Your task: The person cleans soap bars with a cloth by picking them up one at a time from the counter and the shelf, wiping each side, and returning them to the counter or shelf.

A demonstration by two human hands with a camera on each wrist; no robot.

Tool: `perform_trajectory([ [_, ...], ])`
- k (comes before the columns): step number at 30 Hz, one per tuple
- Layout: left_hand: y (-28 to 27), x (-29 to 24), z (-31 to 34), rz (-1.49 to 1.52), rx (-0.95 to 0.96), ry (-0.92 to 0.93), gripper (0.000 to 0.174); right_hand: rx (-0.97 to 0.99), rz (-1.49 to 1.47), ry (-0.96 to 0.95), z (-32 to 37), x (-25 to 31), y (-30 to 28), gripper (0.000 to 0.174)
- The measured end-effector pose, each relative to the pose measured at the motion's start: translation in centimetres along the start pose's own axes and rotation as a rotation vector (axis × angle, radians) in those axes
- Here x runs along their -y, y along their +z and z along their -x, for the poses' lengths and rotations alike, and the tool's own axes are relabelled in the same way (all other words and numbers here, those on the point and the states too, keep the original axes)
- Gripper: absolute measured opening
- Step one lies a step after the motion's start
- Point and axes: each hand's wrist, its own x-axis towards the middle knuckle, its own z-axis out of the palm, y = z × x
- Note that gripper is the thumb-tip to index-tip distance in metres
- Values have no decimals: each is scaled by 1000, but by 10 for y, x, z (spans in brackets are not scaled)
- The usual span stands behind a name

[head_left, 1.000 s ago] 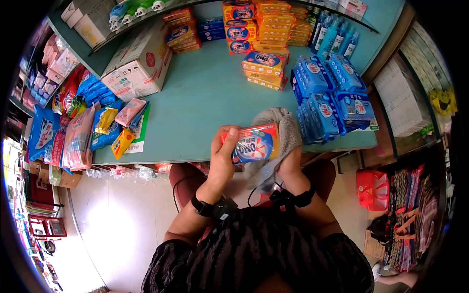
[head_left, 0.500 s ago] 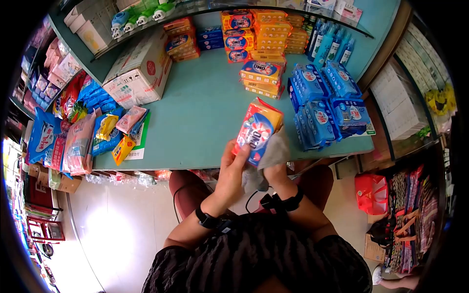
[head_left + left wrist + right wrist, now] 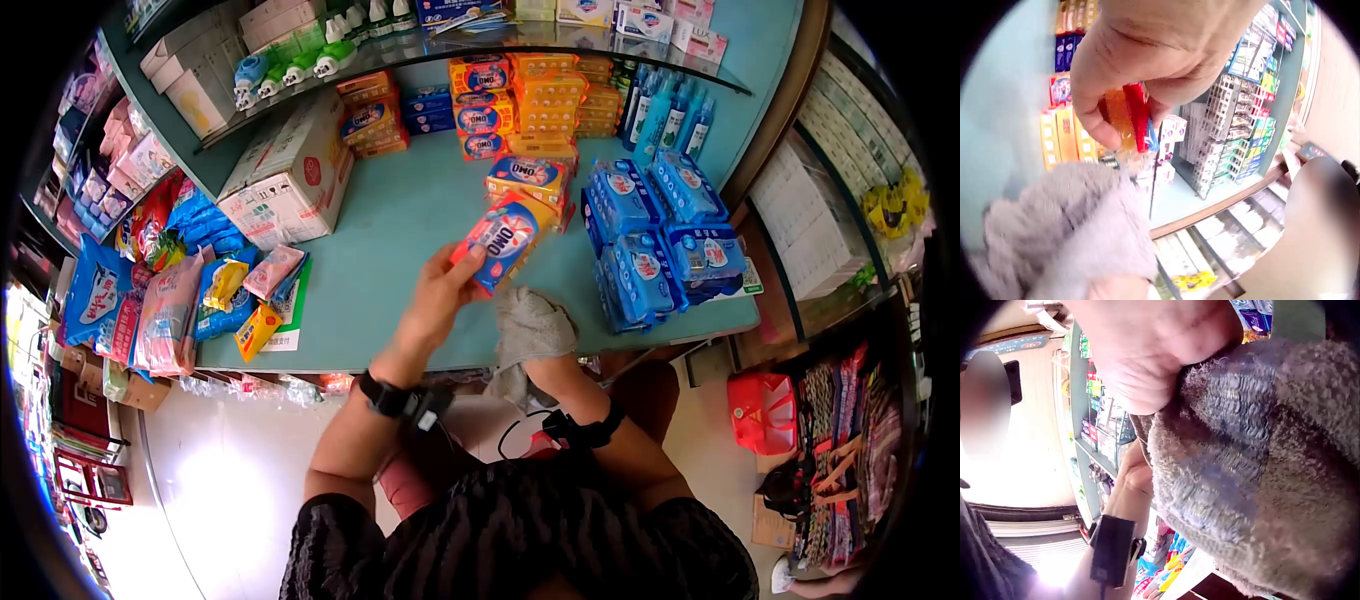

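My left hand pinches an orange-and-blue OMO soap pack by its near end, thumb on the printed face. Tilted, the pack overlaps a short stack of the same soap packs in the head view. In the left wrist view, thumb and fingers grip the pack from both sides. A grey towel is gripped by my right hand, bunched over the fingers at the counter's front edge. The towel hides most of that hand in the head view.
Blue packs stand stacked on the counter at right. Farther back are more OMO stacks and blue bottles under a glass shelf. A carton and bagged goods occupy the left.
My left hand has carried the soap pack away from the towel, forward to the soap stack. The right hand and towel have dropped back to the counter's edge, apart from the pack.
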Motion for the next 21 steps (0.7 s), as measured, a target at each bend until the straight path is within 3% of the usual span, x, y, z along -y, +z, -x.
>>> perform_trajectory([
  [3,-3,-11,-32,-242,94,-124,42,240,76,44,5,-8,0,23],
  [6,-1,-1,-70,-410,209,-253,40,278,206,-39,0,5,2,23],
  [10,6,18,-104,-474,295,-371,40,226,319,-192,8,-20,10,23],
  [12,9,15,-115,-513,294,-309,43,278,506,-257,10,-23,12,25],
  [15,18,9,-112,-621,154,-219,52,271,497,-232,6,-13,7,26],
  [18,20,10,-115,-669,79,-178,55,165,475,-370,7,-24,9,28],
  [21,14,19,-122,-626,120,-170,51,625,704,-10,-18,13,-5,34],
])
